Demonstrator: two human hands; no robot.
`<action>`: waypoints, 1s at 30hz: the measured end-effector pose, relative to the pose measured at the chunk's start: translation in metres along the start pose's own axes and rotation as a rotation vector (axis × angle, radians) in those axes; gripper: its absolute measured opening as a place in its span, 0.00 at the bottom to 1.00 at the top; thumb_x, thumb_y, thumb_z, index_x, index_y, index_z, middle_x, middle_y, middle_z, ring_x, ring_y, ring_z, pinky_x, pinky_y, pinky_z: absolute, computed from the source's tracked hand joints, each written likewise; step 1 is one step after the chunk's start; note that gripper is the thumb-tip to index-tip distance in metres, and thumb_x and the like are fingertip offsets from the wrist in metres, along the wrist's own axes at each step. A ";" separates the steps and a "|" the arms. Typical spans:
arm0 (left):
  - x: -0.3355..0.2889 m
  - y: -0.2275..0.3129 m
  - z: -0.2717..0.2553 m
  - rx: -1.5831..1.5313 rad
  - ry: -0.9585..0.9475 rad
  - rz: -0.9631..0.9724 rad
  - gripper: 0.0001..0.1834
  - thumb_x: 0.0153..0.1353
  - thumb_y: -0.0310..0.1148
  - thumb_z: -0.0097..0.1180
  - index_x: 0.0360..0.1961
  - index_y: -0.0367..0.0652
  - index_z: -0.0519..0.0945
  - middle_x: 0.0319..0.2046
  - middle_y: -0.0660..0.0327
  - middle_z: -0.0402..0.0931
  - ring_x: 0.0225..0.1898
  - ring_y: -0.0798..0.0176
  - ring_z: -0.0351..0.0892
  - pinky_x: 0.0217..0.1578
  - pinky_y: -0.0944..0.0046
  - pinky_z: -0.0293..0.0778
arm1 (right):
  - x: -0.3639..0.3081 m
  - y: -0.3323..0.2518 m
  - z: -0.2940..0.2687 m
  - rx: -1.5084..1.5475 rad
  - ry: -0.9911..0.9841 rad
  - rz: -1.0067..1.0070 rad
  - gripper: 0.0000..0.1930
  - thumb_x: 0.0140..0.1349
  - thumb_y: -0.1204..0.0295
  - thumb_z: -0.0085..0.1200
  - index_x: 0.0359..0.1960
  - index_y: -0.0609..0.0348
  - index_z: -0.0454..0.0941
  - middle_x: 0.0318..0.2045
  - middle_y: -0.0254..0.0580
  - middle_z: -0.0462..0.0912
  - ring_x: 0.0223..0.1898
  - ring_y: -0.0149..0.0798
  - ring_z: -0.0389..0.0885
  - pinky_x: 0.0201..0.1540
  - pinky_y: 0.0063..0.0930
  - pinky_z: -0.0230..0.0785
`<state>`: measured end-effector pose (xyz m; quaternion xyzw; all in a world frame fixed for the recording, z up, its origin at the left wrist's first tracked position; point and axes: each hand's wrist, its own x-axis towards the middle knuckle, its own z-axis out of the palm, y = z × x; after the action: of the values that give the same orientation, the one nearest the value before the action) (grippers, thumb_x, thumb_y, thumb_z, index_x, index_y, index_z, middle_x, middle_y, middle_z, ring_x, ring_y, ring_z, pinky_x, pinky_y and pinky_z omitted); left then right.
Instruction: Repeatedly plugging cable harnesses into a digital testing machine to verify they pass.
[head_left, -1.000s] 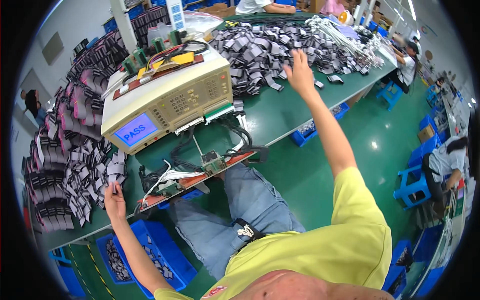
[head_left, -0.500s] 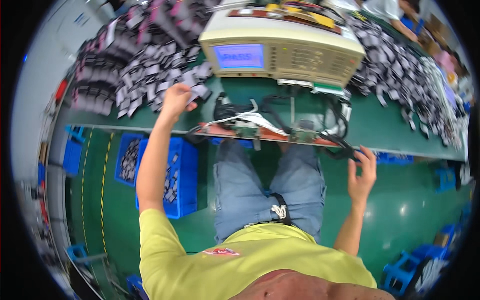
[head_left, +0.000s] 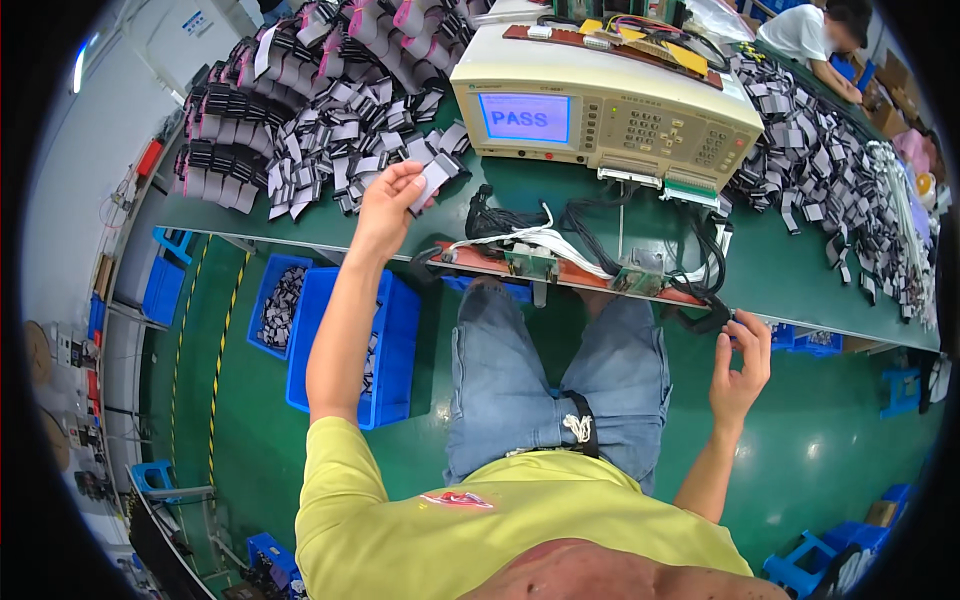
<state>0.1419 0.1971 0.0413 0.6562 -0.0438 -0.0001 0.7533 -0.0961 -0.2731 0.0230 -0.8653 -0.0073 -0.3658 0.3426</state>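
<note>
Between the fingers and thumb of my left hand point(head_left: 388, 205) is a short grey ribbon cable point(head_left: 435, 180) with dark connector ends. It is held over the bench, beside a loose heap of similar ribbon cables point(head_left: 345, 150). My right hand point(head_left: 742, 370) is at the bench's front edge, fingers loosely bent and apart, holding nothing. Its fingertips are close to a black handle-like part point(head_left: 708, 318); I cannot tell whether they touch. Along the edge lies a reddish fixture strip point(head_left: 580, 272) with small green boards and black and white wires.
A beige tester point(head_left: 610, 100) with a lit screen stands on the green bench point(head_left: 480, 220). Another cable heap point(head_left: 790, 160) covers the right side. Blue bins point(head_left: 400, 350) holding small parts stand under the bench at left. A person in white point(head_left: 805, 35) sits at far right.
The view has shifted, so the bench appears further right and lower. My left hand has the ribbon cable raised clearly off the heap. My right hand stays by the bench edge.
</note>
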 end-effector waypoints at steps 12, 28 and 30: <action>-0.162 -0.052 0.199 -0.870 -0.078 0.003 0.25 0.68 0.16 0.59 0.62 0.46 0.67 0.55 0.55 0.80 0.58 0.58 0.80 0.62 0.51 0.77 | 0.005 -0.097 0.091 0.569 -0.292 -0.134 0.19 0.61 0.78 0.67 0.53 0.65 0.78 0.54 0.55 0.82 0.51 0.49 0.85 0.52 0.37 0.80; -0.146 -0.055 0.159 -0.144 -0.589 -0.148 0.16 0.66 0.23 0.65 0.54 0.36 0.82 0.38 0.68 0.78 0.38 0.77 0.74 0.39 0.73 0.70 | -0.020 -0.040 0.051 1.128 -0.491 0.539 0.05 0.68 0.79 0.62 0.43 0.60 0.80 0.38 0.30 0.79 0.36 0.24 0.77 0.38 0.21 0.71; -0.146 -0.060 0.162 -0.109 -0.548 -0.018 0.11 0.61 0.20 0.68 0.44 0.37 0.81 0.38 0.66 0.78 0.37 0.76 0.74 0.38 0.72 0.70 | -0.024 -0.025 0.051 1.106 -0.569 0.506 0.07 0.67 0.79 0.65 0.43 0.61 0.80 0.36 0.28 0.78 0.34 0.20 0.73 0.35 0.17 0.66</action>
<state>-0.0104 0.0370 -0.0062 0.5906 -0.2398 -0.1866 0.7476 -0.0882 -0.2181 -0.0025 -0.5999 -0.0805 0.0257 0.7956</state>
